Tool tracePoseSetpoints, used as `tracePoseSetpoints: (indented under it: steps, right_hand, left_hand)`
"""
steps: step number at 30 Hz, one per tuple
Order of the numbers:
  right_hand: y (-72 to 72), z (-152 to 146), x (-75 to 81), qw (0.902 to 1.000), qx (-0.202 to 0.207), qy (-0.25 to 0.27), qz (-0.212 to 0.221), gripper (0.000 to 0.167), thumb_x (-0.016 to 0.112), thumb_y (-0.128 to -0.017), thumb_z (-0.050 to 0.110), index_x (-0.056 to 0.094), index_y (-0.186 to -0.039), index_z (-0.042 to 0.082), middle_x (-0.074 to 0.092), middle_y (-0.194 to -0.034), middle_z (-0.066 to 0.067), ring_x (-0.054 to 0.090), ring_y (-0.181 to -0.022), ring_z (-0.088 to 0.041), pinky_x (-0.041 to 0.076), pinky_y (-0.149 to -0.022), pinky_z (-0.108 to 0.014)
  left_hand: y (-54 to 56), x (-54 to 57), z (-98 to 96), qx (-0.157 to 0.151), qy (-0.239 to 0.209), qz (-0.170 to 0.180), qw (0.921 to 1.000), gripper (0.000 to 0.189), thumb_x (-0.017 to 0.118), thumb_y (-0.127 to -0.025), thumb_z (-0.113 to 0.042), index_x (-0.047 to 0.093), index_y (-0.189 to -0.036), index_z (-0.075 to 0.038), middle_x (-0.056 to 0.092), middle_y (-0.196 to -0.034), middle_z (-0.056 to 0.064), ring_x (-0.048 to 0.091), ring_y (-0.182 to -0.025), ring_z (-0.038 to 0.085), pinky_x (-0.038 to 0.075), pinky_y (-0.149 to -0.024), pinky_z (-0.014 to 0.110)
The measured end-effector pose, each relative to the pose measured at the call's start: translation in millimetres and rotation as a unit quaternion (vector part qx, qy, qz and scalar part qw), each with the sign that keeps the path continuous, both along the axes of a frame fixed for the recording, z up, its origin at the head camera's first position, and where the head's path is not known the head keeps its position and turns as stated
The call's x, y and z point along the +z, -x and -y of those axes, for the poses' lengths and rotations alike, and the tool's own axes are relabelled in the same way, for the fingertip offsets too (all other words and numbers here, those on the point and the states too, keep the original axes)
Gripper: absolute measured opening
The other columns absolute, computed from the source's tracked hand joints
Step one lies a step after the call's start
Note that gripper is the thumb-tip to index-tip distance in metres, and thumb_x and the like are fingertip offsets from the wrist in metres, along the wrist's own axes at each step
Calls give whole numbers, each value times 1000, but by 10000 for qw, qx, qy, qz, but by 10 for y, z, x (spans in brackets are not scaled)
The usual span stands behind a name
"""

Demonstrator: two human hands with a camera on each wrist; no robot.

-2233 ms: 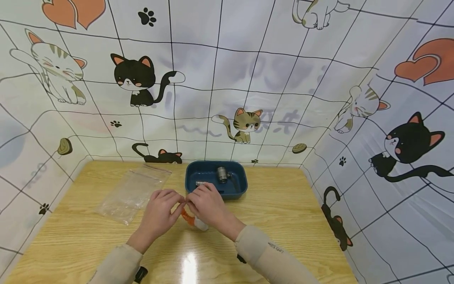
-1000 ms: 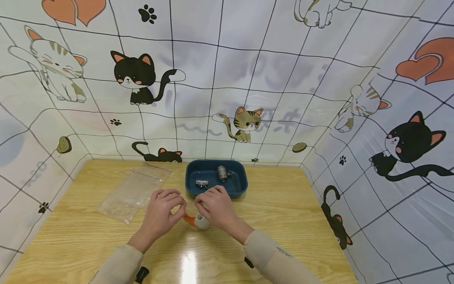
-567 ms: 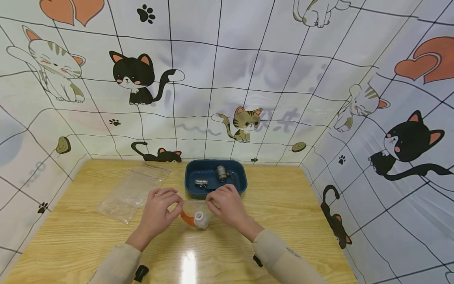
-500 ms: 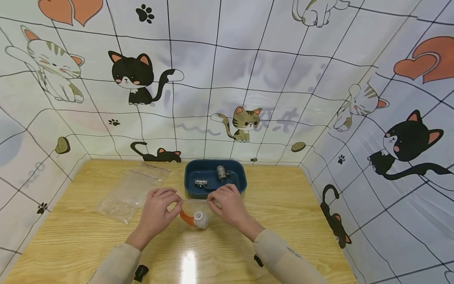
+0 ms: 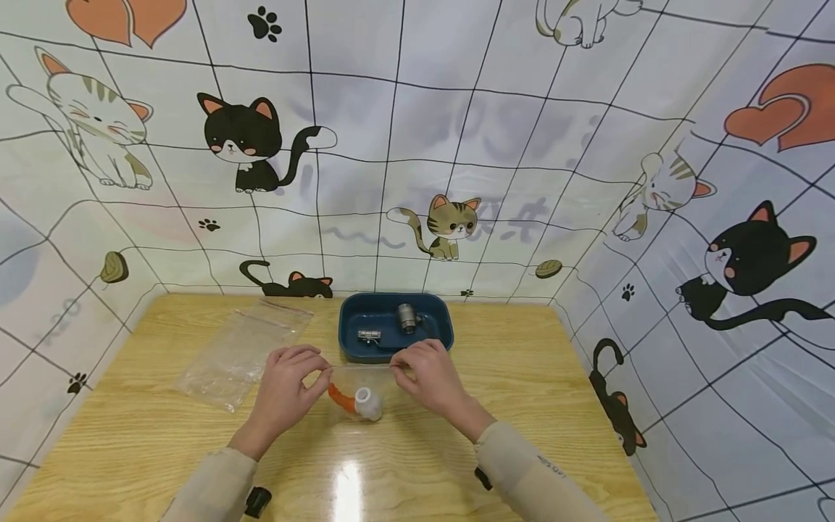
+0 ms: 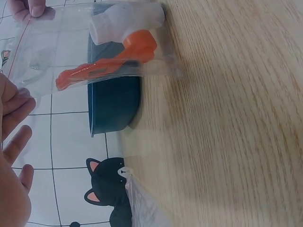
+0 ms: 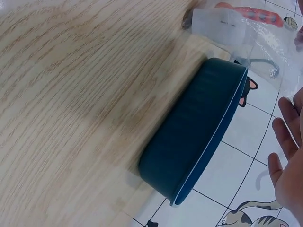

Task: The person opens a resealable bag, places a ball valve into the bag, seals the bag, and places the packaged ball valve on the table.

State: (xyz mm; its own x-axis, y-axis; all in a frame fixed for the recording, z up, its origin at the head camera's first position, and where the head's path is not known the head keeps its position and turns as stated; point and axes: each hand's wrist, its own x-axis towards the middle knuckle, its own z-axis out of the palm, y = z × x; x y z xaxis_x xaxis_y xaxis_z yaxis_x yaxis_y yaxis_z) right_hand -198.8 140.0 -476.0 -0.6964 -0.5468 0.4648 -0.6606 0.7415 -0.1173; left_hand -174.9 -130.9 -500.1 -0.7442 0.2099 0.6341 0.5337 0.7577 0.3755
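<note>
Between my two hands hangs a clear zip bag (image 5: 355, 375) with its top edge stretched straight. Inside lies an item with a ridged orange arm (image 5: 342, 399) and a white hollow cylinder (image 5: 368, 404). My left hand (image 5: 287, 388) pinches the bag's left top corner between thumb and forefinger. The right top corner is pinched by my right hand (image 5: 430, 377). A red line runs along the bag's mouth in the left wrist view, where the orange arm (image 6: 106, 66) and white cylinder (image 6: 127, 21) show through the plastic.
Just behind the hands stands a dark blue tray (image 5: 352, 312). It holds a grey metallic cylinder (image 5: 407, 317), a small silver part (image 5: 369, 336) and something dark. A second clear bag (image 5: 244, 355) lies flat on the wooden table (image 5: 522, 406) at left. Cat-printed cloth (image 5: 365, 145) surrounds the table.
My right hand has slid rightward away from the left hand, spreading the bag's top edge out. The orange and white item, partly covered before, now shows in full. The left hand shifted slightly left.
</note>
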Motion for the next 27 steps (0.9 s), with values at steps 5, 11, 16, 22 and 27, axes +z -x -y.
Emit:
tracePoseSetpoints:
  steps: [5, 11, 16, 22, 27]
  right_hand:
    - [27, -22, -36, 9997, -71, 102, 190, 5, 67, -92, 26, 73, -92, 25, 72, -86, 14, 64, -83, -5, 47, -91, -34]
    - [46, -37, -60, 9997, -144, 135, 140, 5, 67, -92, 30, 71, -92, 26, 72, -85, 14, 65, -85, -6, 47, -92, -34]
    - [34, -50, -96, 9982, -186, 365, 429, 7, 64, -93, 28, 70, -94, 25, 71, -88, 12, 64, -84, -6, 49, -91, -34]
    - [-36, -41, -255, 9714, -74, 1593, 1758, 17, 65, -94, 25, 65, -111, 19, 69, -105, 7, 65, -95, -8, 52, -91, -34]
    - [-94, 9, -422, 9089, 5, 2851, 3044, 25, 65, -94, 32, 63, -118, 25, 68, -109, 6, 63, -101, -12, 51, -93, -40]
  left_hand:
    - [-1, 16, 3, -17, -7, 29, 10000, 8, 72, -82, -18, 70, -77, -23, 72, -79, -7, 65, -97, 20, 40, -92, 49]
    - [-7, 41, -17, -108, 80, -33, 9999, 8, 72, -82, -16, 70, -77, -21, 72, -80, -6, 65, -95, 19, 41, -91, 48]
    - [-16, 48, -33, -238, 62, -31, 9997, 6, 72, -82, -15, 71, -79, -21, 72, -81, -8, 65, -96, 19, 41, -91, 47]
    - [-18, 41, -43, -417, -44, -58, 9991, 6, 71, -83, -14, 74, -84, -19, 73, -86, -7, 64, -96, 19, 41, -89, 46]
    - [-19, 28, -46, -511, -74, -178, 9985, 6, 69, -85, -16, 75, -85, -18, 74, -88, -7, 65, -97, 19, 42, -89, 44]
